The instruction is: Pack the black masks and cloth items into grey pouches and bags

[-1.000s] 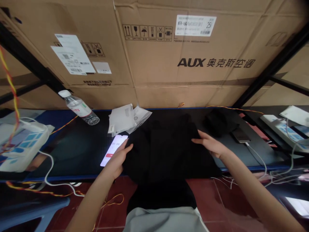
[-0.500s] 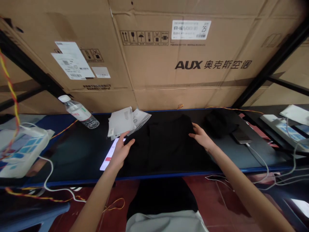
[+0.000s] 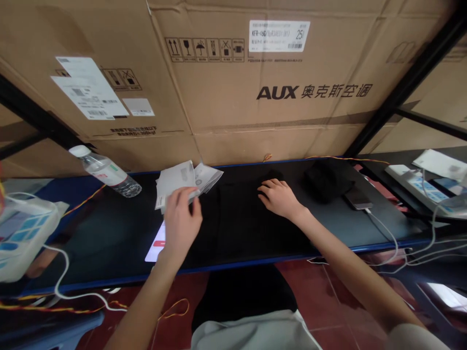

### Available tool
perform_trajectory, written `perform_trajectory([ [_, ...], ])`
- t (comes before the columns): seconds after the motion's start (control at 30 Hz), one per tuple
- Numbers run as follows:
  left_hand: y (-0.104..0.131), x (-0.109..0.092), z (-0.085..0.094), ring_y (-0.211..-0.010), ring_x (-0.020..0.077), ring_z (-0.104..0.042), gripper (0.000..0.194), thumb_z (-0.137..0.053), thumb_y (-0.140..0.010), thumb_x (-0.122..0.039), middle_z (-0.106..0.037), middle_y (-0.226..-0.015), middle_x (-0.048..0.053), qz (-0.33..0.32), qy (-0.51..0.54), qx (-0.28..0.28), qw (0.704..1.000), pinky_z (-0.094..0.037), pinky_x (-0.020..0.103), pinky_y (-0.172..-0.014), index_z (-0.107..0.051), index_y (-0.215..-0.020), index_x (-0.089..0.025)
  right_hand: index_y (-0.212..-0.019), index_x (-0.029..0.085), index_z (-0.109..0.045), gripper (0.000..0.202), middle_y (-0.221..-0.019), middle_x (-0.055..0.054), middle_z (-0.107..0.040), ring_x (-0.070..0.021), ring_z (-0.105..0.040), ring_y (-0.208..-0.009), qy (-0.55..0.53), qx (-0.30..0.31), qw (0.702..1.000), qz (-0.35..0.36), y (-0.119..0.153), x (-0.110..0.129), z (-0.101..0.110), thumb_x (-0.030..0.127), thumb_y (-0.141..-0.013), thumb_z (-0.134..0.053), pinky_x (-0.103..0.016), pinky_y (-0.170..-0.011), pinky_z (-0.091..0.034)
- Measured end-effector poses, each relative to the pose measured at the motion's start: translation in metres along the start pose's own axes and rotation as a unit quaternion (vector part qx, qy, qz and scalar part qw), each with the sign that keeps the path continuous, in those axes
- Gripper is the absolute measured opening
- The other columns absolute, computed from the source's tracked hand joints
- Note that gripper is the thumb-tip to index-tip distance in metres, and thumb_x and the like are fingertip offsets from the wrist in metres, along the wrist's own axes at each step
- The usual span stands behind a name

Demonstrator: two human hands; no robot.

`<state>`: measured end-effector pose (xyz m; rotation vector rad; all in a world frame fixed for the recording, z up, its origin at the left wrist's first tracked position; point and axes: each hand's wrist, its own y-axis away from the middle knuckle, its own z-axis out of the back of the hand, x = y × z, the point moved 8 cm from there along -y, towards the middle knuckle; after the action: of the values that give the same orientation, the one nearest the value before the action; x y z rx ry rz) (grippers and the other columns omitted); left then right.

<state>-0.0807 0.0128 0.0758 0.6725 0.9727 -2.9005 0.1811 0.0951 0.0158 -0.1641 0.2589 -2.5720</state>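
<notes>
Over the near edge of some pale plastic packets (image 3: 175,179) is my left hand (image 3: 181,221), its thumb apart from the slightly bent fingers and nothing visibly gripped. A lit phone (image 3: 156,247) with a red button on its screen lies partly hidden beneath that hand. My right hand (image 3: 280,198) rests with fingers spread on a folded black cloth (image 3: 233,223), palm down. The cloth is hard to tell from the dark table surface, so its outline is unclear.
Behind stands a large cardboard box (image 3: 219,107). A water bottle (image 3: 107,172) leans at the left, near a white power strip (image 3: 25,233). To the right are a dark bundle (image 3: 324,180), a charging phone (image 3: 358,198) and white cables (image 3: 390,233). Black rack posts (image 3: 401,82) flank the table.
My right hand has moved left, from the black cloth's right side onto its top. My left hand has shifted slightly up over the packets' edge, fingers more bent. The view has shifted slightly.
</notes>
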Motion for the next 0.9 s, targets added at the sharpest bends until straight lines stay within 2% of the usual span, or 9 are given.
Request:
perform_trajectory([
  [0.07,-0.004,-0.035,-0.035,-0.106,0.0246,-0.070,0.032,-0.045,-0.101,-0.024,-0.075,-0.114,0.010,-0.085,0.072,0.107,0.988,-0.054,0.040,-0.100,-0.071,-0.118,-0.021,-0.136,0.020,-0.067,0.041,-0.145,-0.012,-0.063,-0.0327,-0.054,-0.135,-0.009,0.016,1.000,0.005,0.003,-0.002,-0.016,0.039,-0.103,-0.052,-0.048,-0.108,-0.044],
  [0.13,0.001,-0.059,-0.080,-0.114,0.0241,-0.069,0.036,-0.042,-0.102,-0.025,-0.074,-0.124,0.010,-0.157,0.080,0.235,0.956,-0.051,0.040,-0.106,-0.071,-0.122,-0.020,-0.147,0.022,-0.058,0.051,-0.157,-0.012,-0.052,-0.0343,-0.044,-0.147,-0.015,0.016,1.000,-0.003,0.009,-0.006,-0.027,0.046,-0.103,-0.052,-0.053,-0.115,-0.038],
  [0.23,0.011,-0.058,-0.133,-0.148,0.0333,-0.045,0.049,-0.041,-0.104,-0.033,-0.054,-0.155,0.020,-0.172,-0.011,0.335,0.926,-0.033,0.051,-0.123,-0.060,-0.143,-0.010,-0.161,0.025,-0.041,0.063,-0.169,-0.012,-0.034,-0.0341,-0.027,-0.157,-0.018,0.010,1.000,-0.019,0.019,-0.012,-0.037,0.055,-0.106,-0.042,-0.064,-0.123,-0.024],
  [0.3,0.015,-0.045,-0.150,-0.158,0.0366,-0.025,0.065,-0.042,-0.104,-0.046,-0.033,-0.168,0.022,-0.149,-0.057,0.353,0.922,-0.023,0.057,-0.126,-0.045,-0.156,-0.008,-0.165,0.024,-0.031,0.069,-0.172,-0.013,-0.025,-0.0324,-0.021,-0.160,-0.021,0.013,0.999,-0.025,0.023,-0.014,-0.042,0.060,-0.107,-0.035,-0.068,-0.124,-0.016],
  [0.37,0.015,-0.033,-0.154,-0.160,0.0394,-0.015,0.082,-0.041,-0.101,-0.063,-0.020,-0.172,0.021,-0.121,-0.078,0.359,0.922,-0.018,0.063,-0.125,-0.035,-0.162,-0.009,-0.166,0.021,-0.027,0.073,-0.172,-0.015,-0.020,-0.0315,-0.018,-0.161,-0.022,0.016,0.999,-0.032,0.024,-0.016,-0.044,0.063,-0.106,-0.032,-0.068,-0.125,-0.014],
  [0.43,0.009,-0.027,-0.153,-0.159,0.0408,-0.019,0.083,-0.037,-0.100,-0.069,-0.024,-0.171,0.020,-0.104,-0.081,0.356,0.925,-0.021,0.067,-0.122,-0.038,-0.161,-0.013,-0.166,0.017,-0.027,0.074,-0.172,-0.017,-0.020,-0.0321,-0.016,-0.161,-0.018,0.008,0.999,-0.040,0.026,-0.018,-0.041,0.062,-0.107,-0.032,-0.066,-0.126,-0.013],
  [0.6,-0.030,-0.029,-0.145,-0.133,0.0403,-0.051,0.043,-0.046,-0.103,-0.036,-0.066,-0.133,0.019,-0.121,-0.110,0.281,0.946,-0.039,0.058,-0.106,-0.067,-0.134,-0.016,-0.157,0.015,-0.045,0.062,-0.168,-0.017,-0.033,-0.0352,-0.021,-0.160,-0.021,-0.061,0.997,-0.033,0.056,-0.006,-0.013,0.049,-0.106,-0.043,-0.061,-0.127,-0.021],
  [0.77,-0.053,-0.033,-0.148,-0.120,0.0356,-0.056,0.031,-0.052,-0.099,-0.021,-0.070,-0.117,0.013,-0.161,-0.094,0.245,0.951,-0.042,0.053,-0.099,-0.072,-0.122,-0.021,-0.124,0.020,-0.071,0.033,-0.144,-0.016,-0.059,-0.0339,-0.052,-0.138,-0.090,-0.102,0.991,0.005,0.117,0.013,0.011,0.041,-0.098,-0.064,-0.053,-0.113,-0.046],
  [0.9,-0.043,-0.045,-0.116,-0.119,0.0355,-0.055,0.031,-0.052,-0.099,-0.022,-0.064,-0.124,0.016,-0.170,-0.093,0.165,0.967,-0.044,0.052,-0.100,-0.069,-0.125,-0.019,-0.120,0.021,-0.071,0.026,-0.130,-0.014,-0.064,-0.0309,-0.061,-0.122,-0.137,-0.100,0.985,0.018,0.149,0.012,0.019,0.034,-0.098,-0.065,-0.051,-0.101,-0.056],
])
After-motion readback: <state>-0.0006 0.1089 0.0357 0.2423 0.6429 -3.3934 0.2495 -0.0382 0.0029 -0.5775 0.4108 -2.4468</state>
